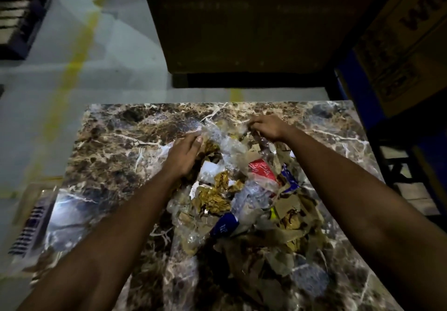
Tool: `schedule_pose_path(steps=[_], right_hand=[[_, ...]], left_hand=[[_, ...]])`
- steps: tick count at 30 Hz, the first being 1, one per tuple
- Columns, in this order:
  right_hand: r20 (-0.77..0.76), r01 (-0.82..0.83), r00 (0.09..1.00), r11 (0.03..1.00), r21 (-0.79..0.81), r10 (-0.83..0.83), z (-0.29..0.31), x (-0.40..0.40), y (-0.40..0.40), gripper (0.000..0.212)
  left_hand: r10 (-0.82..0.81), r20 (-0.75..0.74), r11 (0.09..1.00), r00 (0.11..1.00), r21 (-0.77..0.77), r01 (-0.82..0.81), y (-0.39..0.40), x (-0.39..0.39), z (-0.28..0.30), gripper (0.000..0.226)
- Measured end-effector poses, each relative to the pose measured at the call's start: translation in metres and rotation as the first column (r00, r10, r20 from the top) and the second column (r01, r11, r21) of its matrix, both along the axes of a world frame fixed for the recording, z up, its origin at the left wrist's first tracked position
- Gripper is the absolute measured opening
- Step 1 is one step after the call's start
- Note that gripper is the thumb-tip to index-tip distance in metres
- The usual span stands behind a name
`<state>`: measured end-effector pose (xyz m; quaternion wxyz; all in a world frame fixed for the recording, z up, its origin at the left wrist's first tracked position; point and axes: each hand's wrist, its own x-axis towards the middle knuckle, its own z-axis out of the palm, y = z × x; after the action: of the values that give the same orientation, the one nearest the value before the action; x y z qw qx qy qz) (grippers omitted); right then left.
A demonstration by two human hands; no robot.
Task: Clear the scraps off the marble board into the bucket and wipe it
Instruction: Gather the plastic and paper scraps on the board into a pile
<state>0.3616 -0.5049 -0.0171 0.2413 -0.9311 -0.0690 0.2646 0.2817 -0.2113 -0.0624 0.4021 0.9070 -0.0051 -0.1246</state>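
Head view: a heap of torn brown paper, clear plastic and coloured wrapper scraps [246,204] lies mid-way across the brown veined marble board [116,146]. Left hand [185,154] rests open-fingered on the heap's far-left edge. Right hand [264,126] pinches clear plastic at its far edge.
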Motion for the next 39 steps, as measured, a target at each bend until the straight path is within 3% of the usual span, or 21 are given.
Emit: schedule_pose_path(steps=[4, 7, 10, 13, 15, 19, 20, 23, 27, 29, 32, 34, 36, 39], right_hand=[[0.058, 0.04, 0.997, 0.995, 0.092, -0.045, 0.005, 0.006, -0.005, 0.029], [0.093, 0.04, 0.995, 0.995, 0.087, -0.048, 0.006, 0.012, 0.0, 0.04], [0.023, -0.116, 0.993, 0.99, 0.084, 0.115, 0.001, 0.006, 0.016, 0.043], [-0.094, -0.174, 0.978, 0.974, 0.143, 0.188, 0.0, 0.002, 0.027, 0.037], [-0.092, -0.128, 0.985, 0.976, 0.177, 0.146, 0.002, 0.007, 0.023, 0.031], [-0.01, 0.138, 0.99, 0.943, 0.302, -0.142, 0.01, 0.013, -0.004, 0.03], [0.022, 0.159, 0.985, 0.947, 0.278, -0.172, 0.01, 0.012, -0.01, 0.03], [0.012, 0.008, 1.0, 0.999, 0.042, -0.009, 0.003, 0.007, -0.024, 0.03], [-0.101, 0.033, 0.995, 0.983, 0.181, -0.014, 0.008, -0.007, -0.035, 0.031], [-0.018, 0.104, 0.995, 0.974, 0.2, -0.102, 0.012, -0.011, -0.05, 0.03], [0.176, 0.209, 0.962, 0.978, 0.01, -0.207, 0.009, -0.03, -0.085, 0.046], [0.141, 0.201, 0.972, 0.974, -0.105, -0.186, -0.004, -0.045, -0.095, 0.056], [0.099, 0.193, 0.979, 0.971, -0.141, -0.18, -0.012, -0.06, -0.093, 0.038], [0.131, 0.154, 0.98, 0.988, -0.019, -0.151, -0.02, -0.076, -0.08, 0.034]], left_hand=[[0.068, 0.076, 0.996, 0.995, -0.058, -0.064, 0.006, 0.014, 0.009, 0.048], [0.152, 0.113, 0.988, 0.982, -0.006, -0.152, 0.002, 0.033, 0.008, 0.036], [0.134, -0.036, 0.976, 0.99, -0.169, -0.138, -0.009, 0.044, 0.01, 0.041], [0.003, -0.182, 0.964, 0.983, -0.26, -0.051, -0.017, 0.04, 0.015, 0.039], [-0.015, -0.197, 0.959, 0.98, -0.279, -0.041, -0.018, 0.039, 0.017, 0.037], [0.085, -0.154, 0.924, 0.984, -0.357, -0.136, -0.01, 0.041, 0.019, 0.034], [0.091, -0.148, 0.924, 0.985, -0.357, -0.139, -0.008, 0.041, 0.019, 0.035], [0.02, -0.188, 0.961, 0.982, -0.266, -0.07, -0.009, 0.04, 0.017, 0.036], [-0.041, -0.187, 0.963, 0.981, -0.27, -0.011, -0.015, 0.028, 0.024, 0.034], [0.014, -0.163, 0.962, 0.987, -0.268, -0.058, -0.007, 0.024, 0.029, 0.037], [0.152, -0.177, 0.928, 0.972, -0.314, -0.202, 0.017, 0.005, 0.033, 0.04], [0.26, -0.196, 0.88, 0.945, -0.356, -0.316, 0.032, -0.011, 0.021, 0.039], [0.309, -0.164, 0.876, 0.937, -0.336, -0.347, 0.035, -0.034, 0.01, 0.036], [0.332, -0.136, 0.871, 0.933, -0.335, -0.359, 0.022, -0.057, -0.003, 0.034]])
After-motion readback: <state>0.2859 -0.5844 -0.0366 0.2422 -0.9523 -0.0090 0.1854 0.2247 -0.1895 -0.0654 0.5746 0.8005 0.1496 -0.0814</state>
